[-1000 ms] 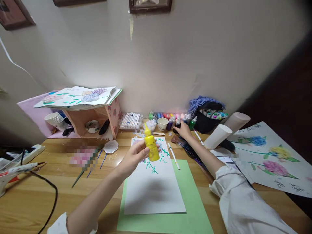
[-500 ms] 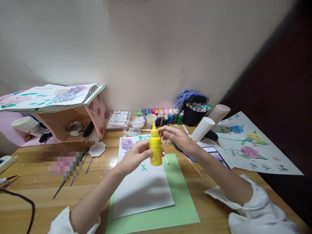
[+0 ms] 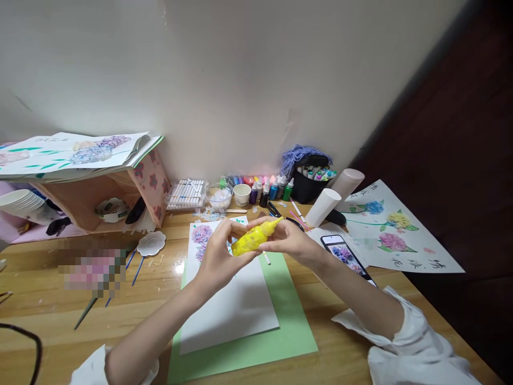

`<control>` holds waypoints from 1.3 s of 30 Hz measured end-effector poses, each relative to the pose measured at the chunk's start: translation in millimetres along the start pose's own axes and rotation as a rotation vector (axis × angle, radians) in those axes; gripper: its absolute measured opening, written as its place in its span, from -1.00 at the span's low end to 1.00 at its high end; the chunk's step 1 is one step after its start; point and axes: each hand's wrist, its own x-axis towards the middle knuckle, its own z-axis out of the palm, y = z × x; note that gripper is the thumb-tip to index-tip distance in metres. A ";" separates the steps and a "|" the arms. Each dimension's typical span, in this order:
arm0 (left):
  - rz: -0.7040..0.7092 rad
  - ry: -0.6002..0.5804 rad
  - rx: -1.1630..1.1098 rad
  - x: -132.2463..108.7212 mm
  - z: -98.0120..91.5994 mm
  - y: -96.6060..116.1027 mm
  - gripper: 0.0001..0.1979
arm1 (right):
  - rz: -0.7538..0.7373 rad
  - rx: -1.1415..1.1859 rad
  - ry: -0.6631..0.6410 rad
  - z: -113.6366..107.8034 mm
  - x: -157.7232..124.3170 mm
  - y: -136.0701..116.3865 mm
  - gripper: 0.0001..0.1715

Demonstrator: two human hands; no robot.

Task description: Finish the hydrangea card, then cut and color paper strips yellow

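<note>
A pale, bare wall (image 3: pixel 224 96) rises behind the glossy, light-brown wooden table (image 3: pixel 152 310) I work at. The small yellow plastic squeeze bottle with a pointed nozzle (image 3: pixel 250 240) is up in front of me, above the white sheet of paper with purple painted flowers (image 3: pixel 230 315), which lies on a larger pale-green sheet (image 3: pixel 298 337). My left hand (image 3: pixel 216 256) grips the bottle's body; my right hand (image 3: pixel 292 240) is curled around its shoulder and cap end, though I cannot tell how firmly. The bottle tilts, nozzle up and to the right. To handle it well, I should steady the body with my left fingers without squeezing, work only at the cap end with my right, and hold the tip upward, since a drip could mark the paper below.
</note>
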 end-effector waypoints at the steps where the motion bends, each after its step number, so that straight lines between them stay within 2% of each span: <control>1: 0.022 0.014 0.035 -0.2 -0.1 -0.5 -0.72 | 0.003 -0.001 -0.002 0.0 -0.7 1.1 -0.56; 4: 0.087 0.019 0.095 -0.9 -0.6 -2.3 -0.69 | 0.001 -0.003 0.029 -0.9 -3.1 5.8 -0.54; 7: 0.101 -0.057 0.116 -5.9 -2.6 -8.5 -0.65 | -0.007 -0.044 0.088 -6.8 -5.4 11.5 -0.54; 9: 0.059 -0.115 0.150 -14.1 -5.3 -18.7 -0.65 | -0.020 -0.126 0.134 -17.5 -6.0 15.8 -0.56; 12: -0.051 -0.115 0.224 -32.4 -11.0 -45.4 -0.76 | -0.057 -0.348 0.299 -47.5 -4.3 22.5 -0.57; 17: -0.188 -0.102 0.289 -64.1 -22.3 -98.0 -0.78 | -0.086 -0.689 0.694 -116.9 8.8 35.5 -0.62; 21: -0.285 -0.028 0.333 -79.2 -28.8 -122.9 -0.78 | -0.051 -0.837 0.851 -155.9 28.6 53.7 -0.68; 24: -0.299 0.009 0.342 -83.1 -31.8 -131.4 -0.77 | -0.009 -0.954 0.889 -169.7 45.9 70.3 -0.74; 29: -0.267 0.012 0.347 -83.1 -34.5 -135.4 -0.81 | 0.075 -1.115 0.873 -178.8 72.6 92.2 -0.75; 33: -0.266 0.009 0.340 -83.3 -34.4 -136.2 -0.82 | 0.156 -1.205 0.869 -180.0 85.5 103.8 -0.70; 39: -0.274 -0.002 0.291 -83.9 -32.9 -134.6 -0.83 | 0.234 -1.264 0.867 -173.9 90.4 114.8 -0.55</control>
